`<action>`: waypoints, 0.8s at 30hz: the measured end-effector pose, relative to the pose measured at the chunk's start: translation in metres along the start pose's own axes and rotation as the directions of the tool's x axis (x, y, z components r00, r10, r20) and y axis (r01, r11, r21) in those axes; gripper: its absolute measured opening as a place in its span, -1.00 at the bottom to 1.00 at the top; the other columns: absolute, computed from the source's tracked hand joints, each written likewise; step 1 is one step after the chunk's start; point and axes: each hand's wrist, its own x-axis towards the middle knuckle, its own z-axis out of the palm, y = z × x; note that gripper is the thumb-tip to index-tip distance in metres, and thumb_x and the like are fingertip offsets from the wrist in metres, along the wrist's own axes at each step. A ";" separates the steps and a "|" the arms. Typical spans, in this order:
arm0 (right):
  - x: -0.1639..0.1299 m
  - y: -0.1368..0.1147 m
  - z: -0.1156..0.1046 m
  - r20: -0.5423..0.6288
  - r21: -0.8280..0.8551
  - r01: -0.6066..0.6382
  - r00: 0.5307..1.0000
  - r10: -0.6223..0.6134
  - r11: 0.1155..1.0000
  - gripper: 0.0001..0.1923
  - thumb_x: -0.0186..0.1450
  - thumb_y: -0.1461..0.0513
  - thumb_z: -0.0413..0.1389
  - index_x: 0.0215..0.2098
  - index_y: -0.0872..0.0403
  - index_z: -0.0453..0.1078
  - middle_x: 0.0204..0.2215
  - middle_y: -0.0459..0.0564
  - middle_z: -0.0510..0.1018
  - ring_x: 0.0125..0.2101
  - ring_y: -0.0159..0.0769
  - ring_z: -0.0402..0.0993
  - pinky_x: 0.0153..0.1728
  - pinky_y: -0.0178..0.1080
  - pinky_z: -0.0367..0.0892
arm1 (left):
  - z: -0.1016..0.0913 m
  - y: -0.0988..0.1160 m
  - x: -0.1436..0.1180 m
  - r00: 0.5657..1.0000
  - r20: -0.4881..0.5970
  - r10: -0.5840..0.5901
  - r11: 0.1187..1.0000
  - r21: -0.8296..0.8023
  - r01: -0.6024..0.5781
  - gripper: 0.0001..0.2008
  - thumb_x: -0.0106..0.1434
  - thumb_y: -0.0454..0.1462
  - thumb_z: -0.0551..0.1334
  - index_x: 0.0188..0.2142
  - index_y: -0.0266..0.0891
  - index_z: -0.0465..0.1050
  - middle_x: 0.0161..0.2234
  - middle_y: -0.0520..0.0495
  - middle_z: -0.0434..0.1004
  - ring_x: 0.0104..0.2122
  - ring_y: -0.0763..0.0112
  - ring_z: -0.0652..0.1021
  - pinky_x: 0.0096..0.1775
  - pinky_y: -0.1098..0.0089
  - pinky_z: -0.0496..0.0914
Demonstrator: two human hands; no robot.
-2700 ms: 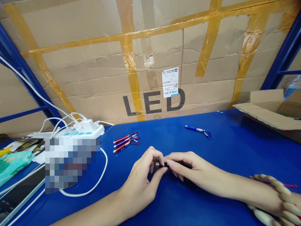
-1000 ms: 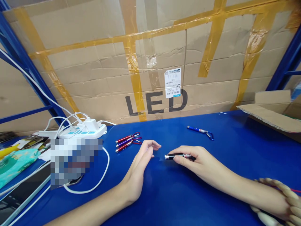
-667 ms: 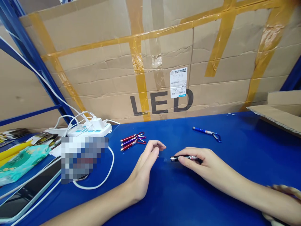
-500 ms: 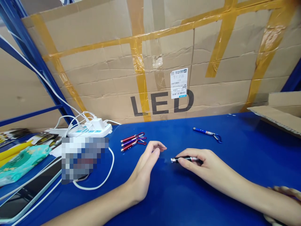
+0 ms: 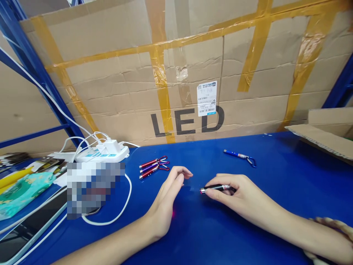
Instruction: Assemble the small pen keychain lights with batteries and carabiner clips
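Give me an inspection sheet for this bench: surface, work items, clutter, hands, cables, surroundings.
Surface: blue table, glossy.
Work items: black pen light in the right hand, tip toward the left hand; red glow at that palm's heel.
Clutter: three pen lights lying side by side; blue pen light apart; green packet.
Hands: right pinches the light; left open, edge on the table.
Cables: white cable looped; power strip with plugs.
Surroundings: taped cardboard box marked LED; blue rack.

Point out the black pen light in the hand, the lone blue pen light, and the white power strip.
black pen light (image 5: 216, 188), head view, on its barrel.
blue pen light (image 5: 234, 154), head view, mid-barrel.
white power strip (image 5: 106, 156), head view, front edge.
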 end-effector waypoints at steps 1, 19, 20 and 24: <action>0.000 0.001 0.000 0.001 0.004 -0.001 1.000 0.001 1.000 -0.71 0.21 0.00 0.05 -0.38 -0.03 0.52 -0.48 -0.14 0.53 -0.52 -0.39 0.34 -0.46 -0.36 0.22 | 0.000 0.000 0.000 1.000 0.000 -0.001 1.000 -0.001 0.001 -0.68 0.36 -0.09 -0.15 -0.18 -0.14 0.27 -0.12 -0.04 0.34 -0.02 0.27 0.31 -0.02 0.30 0.17; 0.001 0.003 0.000 0.038 0.036 0.013 0.999 -0.014 0.999 -0.66 0.26 0.01 -0.02 -0.21 -0.02 0.49 -0.25 -0.06 0.56 -0.25 -0.23 0.45 -0.27 -0.29 0.33 | 0.000 0.011 -0.003 1.000 0.019 -0.019 1.000 0.008 0.019 -0.70 0.37 -0.14 -0.16 -0.19 -0.17 0.27 -0.13 -0.05 0.33 -0.04 0.27 0.31 -0.01 0.29 0.16; 0.001 0.003 0.000 0.043 0.034 0.014 0.999 -0.015 0.999 -0.66 0.26 0.00 -0.01 -0.22 -0.02 0.49 -0.25 -0.05 0.56 -0.26 -0.22 0.45 -0.28 -0.29 0.33 | 0.000 0.010 -0.003 1.000 0.018 -0.022 1.000 0.009 0.022 -0.70 0.37 -0.14 -0.15 -0.19 -0.17 0.27 -0.13 -0.05 0.34 -0.04 0.27 0.31 -0.01 0.29 0.16; 0.001 0.002 0.000 0.050 0.021 0.028 0.998 -0.029 0.999 -0.67 0.25 0.00 -0.01 -0.24 -0.03 0.50 -0.27 -0.06 0.57 -0.29 -0.24 0.46 -0.32 -0.31 0.33 | 0.000 0.005 -0.002 1.000 0.011 -0.016 1.000 0.006 0.016 -0.70 0.36 -0.12 -0.15 -0.20 -0.17 0.28 -0.15 -0.05 0.35 -0.05 0.27 0.32 -0.03 0.31 0.17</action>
